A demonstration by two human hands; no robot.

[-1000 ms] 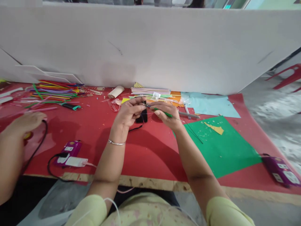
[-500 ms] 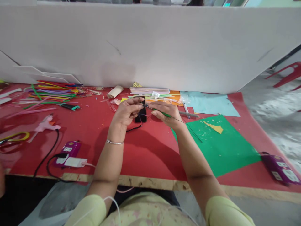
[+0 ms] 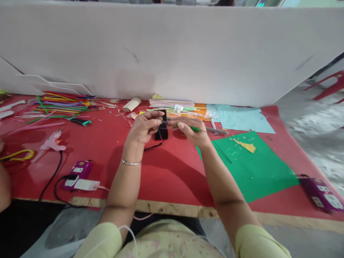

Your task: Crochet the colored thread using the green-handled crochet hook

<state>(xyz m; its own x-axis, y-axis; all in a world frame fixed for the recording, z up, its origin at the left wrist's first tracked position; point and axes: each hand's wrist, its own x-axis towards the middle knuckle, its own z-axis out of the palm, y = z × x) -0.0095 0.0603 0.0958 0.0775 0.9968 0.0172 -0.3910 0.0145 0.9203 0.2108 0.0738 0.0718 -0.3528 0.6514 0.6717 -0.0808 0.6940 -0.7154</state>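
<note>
My left hand (image 3: 143, 127) is closed in a pinch around a small dark piece or thread end, too small to name, above a black phone (image 3: 161, 133). Across from it, my right hand (image 3: 191, 130) grips a slim tool with a green handle (image 3: 194, 128). The tool's thin dark shaft reaches left to the pinched fingertips. Thin dark strands (image 3: 222, 152) trail from the right hand toward the green sheet. A grey rod (image 3: 216, 131) shows behind that hand; whether it is held cannot be told.
Coloured sticks (image 3: 64, 105), a cutter (image 3: 80, 122), a pink glue gun (image 3: 53, 141) and a purple power strip (image 3: 82, 168) lie left. A cardboard tube (image 3: 132, 104) is behind. A green sheet (image 3: 262, 168) and a second power strip (image 3: 321, 193) lie right. Another person's arm (image 3: 4, 182) is at far left.
The green handle has shifted slightly right, and my right fingers have moved along it. The left hand stays nearly still. At far left, another person's arm has come further in; the glue gun's cord has moved.
</note>
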